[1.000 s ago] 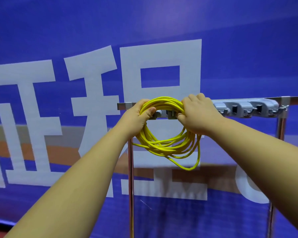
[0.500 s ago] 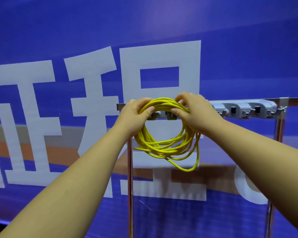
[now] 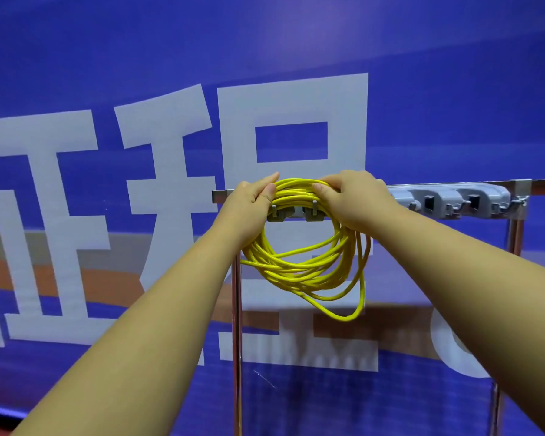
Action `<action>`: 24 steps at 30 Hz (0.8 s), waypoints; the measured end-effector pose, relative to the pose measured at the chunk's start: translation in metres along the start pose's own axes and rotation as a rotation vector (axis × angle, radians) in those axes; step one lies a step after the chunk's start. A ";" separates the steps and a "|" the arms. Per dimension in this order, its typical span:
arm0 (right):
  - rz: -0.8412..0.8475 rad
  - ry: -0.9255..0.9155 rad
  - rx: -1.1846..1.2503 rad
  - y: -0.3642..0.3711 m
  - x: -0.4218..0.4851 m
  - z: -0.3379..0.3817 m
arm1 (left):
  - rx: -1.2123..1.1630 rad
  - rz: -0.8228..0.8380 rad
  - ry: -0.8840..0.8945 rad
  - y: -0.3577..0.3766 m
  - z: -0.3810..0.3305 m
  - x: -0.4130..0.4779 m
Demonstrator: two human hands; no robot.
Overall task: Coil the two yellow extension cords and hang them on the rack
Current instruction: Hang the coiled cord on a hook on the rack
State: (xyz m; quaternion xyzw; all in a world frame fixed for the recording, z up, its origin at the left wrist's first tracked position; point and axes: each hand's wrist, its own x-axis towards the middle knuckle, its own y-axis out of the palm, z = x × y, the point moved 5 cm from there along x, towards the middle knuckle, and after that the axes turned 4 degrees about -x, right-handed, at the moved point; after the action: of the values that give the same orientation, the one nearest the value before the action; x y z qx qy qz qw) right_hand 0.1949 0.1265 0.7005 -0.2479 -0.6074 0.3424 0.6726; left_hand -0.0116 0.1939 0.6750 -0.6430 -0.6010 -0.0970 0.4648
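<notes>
The left hand (image 3: pixel 252 199) grips the coiled yellow extension cord (image 3: pixel 296 272) at about 10 o'clock on the coil. Its thumb presses the front of the bundled strands and its fingers curl over the top. The right hand (image 3: pixel 350 199) clasps the same bundle at about 1 o'clock, with fingers wrapped over the strands and the thumb closing in from below. Between the 2 hands, the top arc of the coil runs along the 12 o'clock edge, right at 2 small grey hooks (image 3: pixel 310 212) whose upturned tips show in front of the strands. Whether the cord's weight already sits on those hooks cannot be told.

The rest of the coil hangs down as a loose round bundle. A slack loop droops lowest at about 5 o'clock, and a single strand crosses the open middle.

The hooks belong to the rack (image 3: pixel 535 185), a metal rail that runs out toward 3 o'clock from the hands. It carries a grey holder block (image 3: pixel 447 202) with square openings. A chrome post (image 3: pixel 237 341) drops from the rail toward 6 o'clock just beside the left forearm, and another post (image 3: pixel 513 240) stands at the far 3 o'clock end.

Behind everything hangs a blue banner (image 3: pixel 107 73) with large white characters (image 3: pixel 346 121) and an orange band.
</notes>
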 end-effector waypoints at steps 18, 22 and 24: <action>-0.092 -0.018 0.168 0.001 -0.011 -0.004 | -0.120 -0.020 -0.011 -0.012 -0.003 -0.013; -0.124 -0.052 0.174 -0.003 -0.015 0.001 | -0.210 -0.039 0.018 -0.016 -0.004 -0.017; -0.140 -0.067 0.170 -0.004 -0.017 0.004 | -0.215 -0.045 0.026 -0.017 -0.004 -0.019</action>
State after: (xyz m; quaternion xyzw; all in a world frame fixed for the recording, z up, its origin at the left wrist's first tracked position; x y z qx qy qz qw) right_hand 0.1911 0.1100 0.6930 -0.1351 -0.6141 0.3530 0.6929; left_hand -0.0299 0.1754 0.6725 -0.6742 -0.5953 -0.1796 0.3986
